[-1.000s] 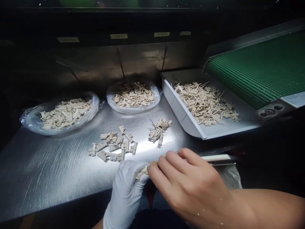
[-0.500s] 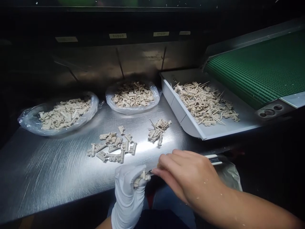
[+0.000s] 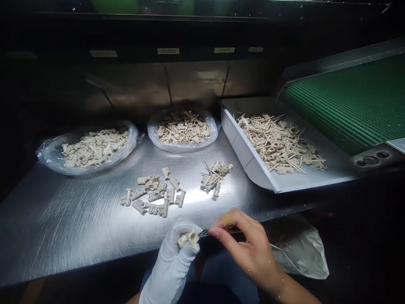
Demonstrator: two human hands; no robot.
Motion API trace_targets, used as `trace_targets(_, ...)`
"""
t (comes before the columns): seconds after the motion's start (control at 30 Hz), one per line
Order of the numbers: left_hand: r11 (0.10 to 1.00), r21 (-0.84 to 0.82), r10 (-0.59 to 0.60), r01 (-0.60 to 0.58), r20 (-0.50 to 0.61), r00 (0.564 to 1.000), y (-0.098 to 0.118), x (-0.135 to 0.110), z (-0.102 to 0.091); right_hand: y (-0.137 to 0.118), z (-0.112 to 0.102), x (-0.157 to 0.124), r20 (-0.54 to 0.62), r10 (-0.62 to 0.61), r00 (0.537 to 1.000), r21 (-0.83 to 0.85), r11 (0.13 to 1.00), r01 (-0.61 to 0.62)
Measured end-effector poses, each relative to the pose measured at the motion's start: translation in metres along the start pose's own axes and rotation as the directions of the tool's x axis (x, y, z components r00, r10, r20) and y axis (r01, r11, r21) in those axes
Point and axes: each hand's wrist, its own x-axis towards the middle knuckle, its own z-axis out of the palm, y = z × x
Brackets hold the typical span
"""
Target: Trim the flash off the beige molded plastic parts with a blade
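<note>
While left fingers [image 3: 190, 252] grip a part [image 3: 193, 238], right fingers [image 3: 226, 239] pinch a tool [image 3: 204, 232]. Tool work seems underway, wanting steadiness next.

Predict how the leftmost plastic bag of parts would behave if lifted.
The bag looks thin and wrinkled, so it would probably flop and sag. The parts heaped in its open mouth look loose, so some might spill if it tips.

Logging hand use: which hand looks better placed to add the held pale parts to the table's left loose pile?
Probably the left hand: it grips the pale parts near the loose pile. The right hand, farther off, seems to pinch a thin tool.
</note>
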Motion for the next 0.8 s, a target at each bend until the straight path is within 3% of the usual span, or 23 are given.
trace_targets(0.2,1.0,0.014,-0.023,0.023,0.032,0.999,0.002,-0.002,-0.002,0.0,-0.001,-0.001,-0.01,-0.05,0.999,-0.036,0.998,0.05)
trace_targets(0.47,0.998,-0.057,-0.003,0.011,0.126,0.992,0.002,0.0,-0.01,-0.008,-0.004,0.002,0.032,-0.251,0.968,-0.192,0.948,0.252)
trace_targets(0.67,0.999,-0.044,0.0,0.011,0.245,0.969,0.011,0.003,-0.018,-0.014,-0.012,0.006,0.114,-0.222,0.968,-0.123,0.964,0.235)
trace_targets(0.8,0.995,-0.082,-0.022,0.048,0.299,0.954,0.014,0.004,-0.018,-0.013,-0.014,0.005,0.181,-0.11,0.977,-0.033,0.993,0.118)
